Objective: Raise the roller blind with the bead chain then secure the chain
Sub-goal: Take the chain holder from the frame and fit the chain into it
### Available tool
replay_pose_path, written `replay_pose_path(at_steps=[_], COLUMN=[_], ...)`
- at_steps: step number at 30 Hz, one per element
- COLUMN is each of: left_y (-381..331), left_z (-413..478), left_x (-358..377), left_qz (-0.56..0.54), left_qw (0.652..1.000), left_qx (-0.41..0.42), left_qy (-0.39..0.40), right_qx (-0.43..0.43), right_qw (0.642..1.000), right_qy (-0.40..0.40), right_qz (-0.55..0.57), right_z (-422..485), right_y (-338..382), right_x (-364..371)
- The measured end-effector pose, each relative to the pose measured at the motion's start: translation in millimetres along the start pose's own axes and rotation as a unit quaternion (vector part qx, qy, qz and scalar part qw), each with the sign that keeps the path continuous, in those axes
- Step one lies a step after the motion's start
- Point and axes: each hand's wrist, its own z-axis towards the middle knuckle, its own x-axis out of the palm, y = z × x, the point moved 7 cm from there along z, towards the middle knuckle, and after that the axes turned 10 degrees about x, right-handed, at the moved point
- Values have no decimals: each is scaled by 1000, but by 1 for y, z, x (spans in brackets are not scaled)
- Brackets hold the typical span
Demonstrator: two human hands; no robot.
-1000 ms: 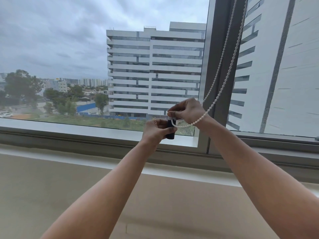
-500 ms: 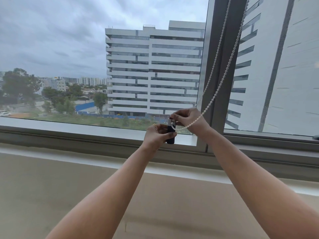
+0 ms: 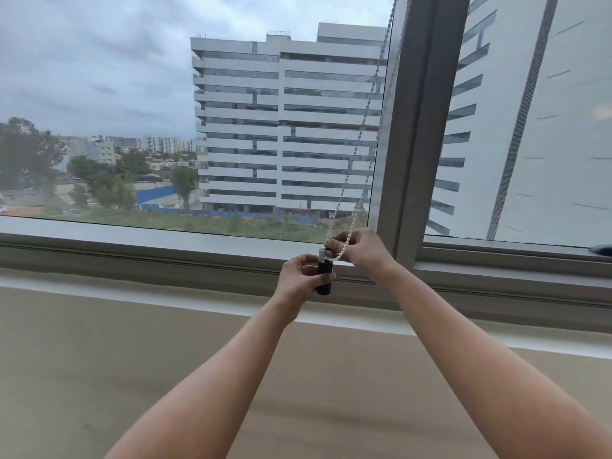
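A white bead chain (image 3: pixel 364 120) hangs in two strands from above the frame, down along the window glass beside the grey mullion (image 3: pixel 417 127). Its lower loop runs into my right hand (image 3: pixel 362 248), whose fingers pinch the beads just above a small black cylinder with a silver top (image 3: pixel 324 270). My left hand (image 3: pixel 299 276), with a ring on one finger, is closed around that cylinder from the left. Both hands meet over the window sill (image 3: pixel 165 236). The roller blind itself is out of view above.
The window frame's lower rail (image 3: pixel 132 260) runs across the view, with a beige wall (image 3: pixel 132 376) below it. A dark object (image 3: pixel 601 250) rests at the far right of the sill. Outside are buildings and trees.
Both hands have come lower, down to sill level, still holding the chain and the black cylinder. The chain strands now slant more to the left of the mullion.
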Motion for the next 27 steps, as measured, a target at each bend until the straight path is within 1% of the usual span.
replay_pose_path(at_steps=[6,13,17,21,27], left_y=[14,19,24,25,27], left_z=[-4,-4,-3,-1,0], left_x=[1,1,1,2,7], left_qz=[-15,-25,-28,-30,-19], left_qw=[1000,999,999,999,999], left_qx=[-13,-14,-14,-16,-16], left_qy=[11,19,22,22,26], right_qx=[9,-6,-3,-1,0], right_qw=[1000,1000,1000,1000,1000], right_qy=[1,-9,-1,-4,-2], right_qz=[2,-1,9,-6,8], right_z=[0,-1,1,4,1], right_y=[-16,-19,-22,-26,-27], right_x=[6,3,5,2,-3])
